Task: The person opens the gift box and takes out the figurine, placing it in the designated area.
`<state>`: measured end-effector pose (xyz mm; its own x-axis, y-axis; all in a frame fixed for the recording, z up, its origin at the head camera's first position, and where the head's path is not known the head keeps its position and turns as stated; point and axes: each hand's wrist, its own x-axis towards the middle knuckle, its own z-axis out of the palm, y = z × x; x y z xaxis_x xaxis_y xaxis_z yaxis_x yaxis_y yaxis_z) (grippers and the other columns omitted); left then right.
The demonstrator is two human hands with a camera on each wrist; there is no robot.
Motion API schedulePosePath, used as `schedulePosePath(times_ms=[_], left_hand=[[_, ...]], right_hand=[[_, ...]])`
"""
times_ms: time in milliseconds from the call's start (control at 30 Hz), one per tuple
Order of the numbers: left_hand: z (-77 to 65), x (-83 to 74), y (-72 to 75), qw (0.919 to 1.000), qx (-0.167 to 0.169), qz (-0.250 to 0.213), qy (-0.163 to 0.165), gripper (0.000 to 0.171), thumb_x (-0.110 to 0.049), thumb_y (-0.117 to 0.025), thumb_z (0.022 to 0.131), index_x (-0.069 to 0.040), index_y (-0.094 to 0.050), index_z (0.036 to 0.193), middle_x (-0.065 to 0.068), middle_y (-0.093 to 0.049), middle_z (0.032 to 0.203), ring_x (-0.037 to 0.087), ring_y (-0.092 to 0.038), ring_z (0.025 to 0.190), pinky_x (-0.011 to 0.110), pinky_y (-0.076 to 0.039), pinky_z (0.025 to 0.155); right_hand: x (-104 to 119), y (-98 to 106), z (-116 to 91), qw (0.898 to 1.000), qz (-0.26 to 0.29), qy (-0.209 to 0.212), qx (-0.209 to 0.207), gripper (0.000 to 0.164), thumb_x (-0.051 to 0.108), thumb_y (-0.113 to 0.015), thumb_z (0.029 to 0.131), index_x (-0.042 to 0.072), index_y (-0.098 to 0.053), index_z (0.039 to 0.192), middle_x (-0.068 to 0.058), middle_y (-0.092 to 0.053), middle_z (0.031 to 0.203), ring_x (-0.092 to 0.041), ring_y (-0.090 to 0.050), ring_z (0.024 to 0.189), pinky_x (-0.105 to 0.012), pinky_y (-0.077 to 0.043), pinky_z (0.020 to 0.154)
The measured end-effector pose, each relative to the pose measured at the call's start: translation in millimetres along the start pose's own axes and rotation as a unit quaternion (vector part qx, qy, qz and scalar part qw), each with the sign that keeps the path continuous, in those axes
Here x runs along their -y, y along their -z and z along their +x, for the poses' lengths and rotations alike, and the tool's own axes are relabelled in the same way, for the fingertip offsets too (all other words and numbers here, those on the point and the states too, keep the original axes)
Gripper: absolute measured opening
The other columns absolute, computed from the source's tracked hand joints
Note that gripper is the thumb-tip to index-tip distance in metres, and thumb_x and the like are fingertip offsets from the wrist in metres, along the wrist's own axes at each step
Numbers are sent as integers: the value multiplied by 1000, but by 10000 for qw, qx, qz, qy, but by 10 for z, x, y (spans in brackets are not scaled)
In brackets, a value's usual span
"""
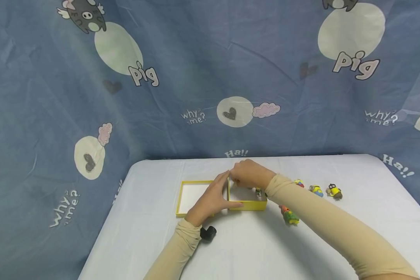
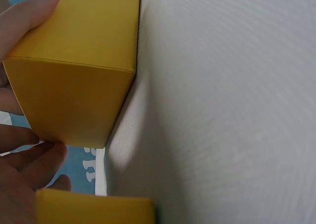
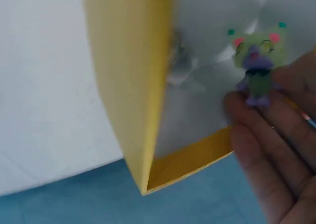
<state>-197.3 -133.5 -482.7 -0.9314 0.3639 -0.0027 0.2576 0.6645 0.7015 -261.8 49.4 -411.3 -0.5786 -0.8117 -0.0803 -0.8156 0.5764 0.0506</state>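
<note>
blue printed cloth backdrop (image 1: pixel 175 93), lettered "pig", "why me?" and "ha!!", hanging behind a white-covered table (image 1: pixel 140 229). on the table, a deep yellow box (image 1: pixel 253 205), open at the top and pale inside; just to its left, a shallow yellow-rimmed lid (image 1: pixel 178 199), white inside and partly covered by the left arm. left hand (image 1: pixel 211 198): spread across the left end of the box and gripping it, thumb along the near wall, fingers at the far corner. right hand (image 1: pixel 250 174): bent down over the far part of the box, the fingers partly closed on a small cat-eared figurine (image 3: pixel 257 66), pale green with a purple muzzle and feet, held upright at the box's opening; whether it touches the box floor cannot be told. inside the box, toward the right, a second figurine (image 1: pixel 258 191), blurred in the right wrist view. to the right of the box, a red-topped green figurine (image 1: pixel 289 215), a blue-clad minion figurine (image 1: pixel 316 190), a brown-based minion figurine (image 1: pixel 334 191), and a red-and-blue figurine (image 1: pixel 298 182) partly hidden by the right sleeve (image 1: pixel 322 210).
</note>
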Motion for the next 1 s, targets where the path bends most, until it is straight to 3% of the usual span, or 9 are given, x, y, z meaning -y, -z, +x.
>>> schedulePosePath(times_ms=[200,367,600,800,1000], left_hand=[[-2,8,-1,10000,-12,70,19,123,-61,-89,72,-23,-21,167,0,-24,172,28,-29,157,49,-35,126],[-1,7,0,10000,-18,69,-7,123,-60,-89,72,-20,-22,167,4,-24,172,29,-30,157,50,-35,125],[2,-7,-2,10000,-4,3,-84,122,-60,-89,73,-19,-21,167,7,-24,172,31,-28,158,52,-33,126],[16,16,-13,10000,-9,3,-28,123,-61,-88,72,-18,-22,166,2,-24,172,29,-29,157,50,-34,126],[13,25,-6,10000,6,5,-1,122,-60,-89,73,-19,-22,167,3,-23,173,30,-29,157,51,-35,125]], right_hand=[[34,-44,-15,9968,-704,347,-162,4,15,-79,89,17,-76,86,3,-74,80,-14,-64,68,-28,-56,63],[57,-72,-2,9948,-901,398,-246,11,13,-78,89,15,-72,79,2,-70,73,-13,-58,61,-28,-56,59],[58,-108,0,9992,8,-28,392,14,12,-78,81,16,-65,78,6,-61,71,-11,-46,61,-29,-47,60],[43,-141,-7,9980,300,-31,548,12,13,-81,77,18,-70,74,11,-61,67,-9,-44,59,-27,-43,56],[57,-100,-26,9938,921,138,613,23,-6,-80,77,14,-81,88,5,-75,82,-10,-64,71,-28,-58,70]])
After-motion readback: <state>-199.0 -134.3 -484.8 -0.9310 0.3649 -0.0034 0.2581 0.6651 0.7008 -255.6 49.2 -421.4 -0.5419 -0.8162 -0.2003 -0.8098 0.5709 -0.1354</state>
